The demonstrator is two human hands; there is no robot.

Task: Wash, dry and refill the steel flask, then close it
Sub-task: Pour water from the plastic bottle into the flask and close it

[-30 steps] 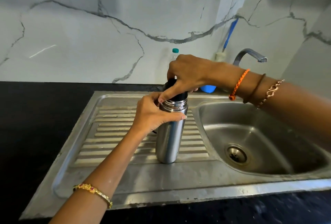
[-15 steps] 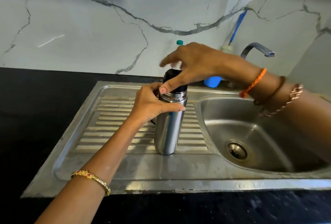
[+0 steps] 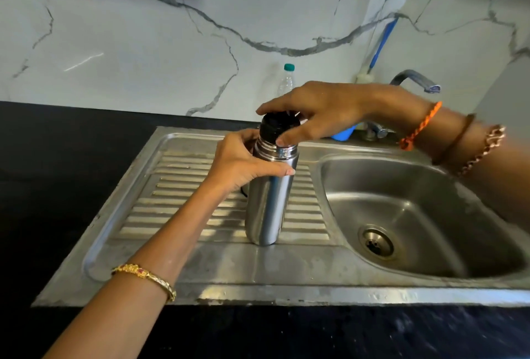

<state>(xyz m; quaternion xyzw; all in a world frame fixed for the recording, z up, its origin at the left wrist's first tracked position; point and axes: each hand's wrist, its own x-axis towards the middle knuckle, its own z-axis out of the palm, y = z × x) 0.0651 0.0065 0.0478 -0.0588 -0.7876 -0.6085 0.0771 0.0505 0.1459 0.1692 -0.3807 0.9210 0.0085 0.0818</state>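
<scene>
Right hand (image 3: 321, 109) pinches cap (image 3: 276, 127); left hand (image 3: 243, 163) grips flask (image 3: 268, 201).

Bare forearms — gold bangle (image 3: 144, 277), orange thread band (image 3: 419, 126).

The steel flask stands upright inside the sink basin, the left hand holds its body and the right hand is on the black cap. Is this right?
Not quite. The head view shows the steel flask standing upright on the ribbed draining board, left of the sink basin. The left hand holds its body; the right hand is on the black cap.

White marble-veined wall (image 3: 143, 43) rises behind a black countertop (image 3: 57, 157) holding a steel sink (image 3: 286, 272).
</scene>
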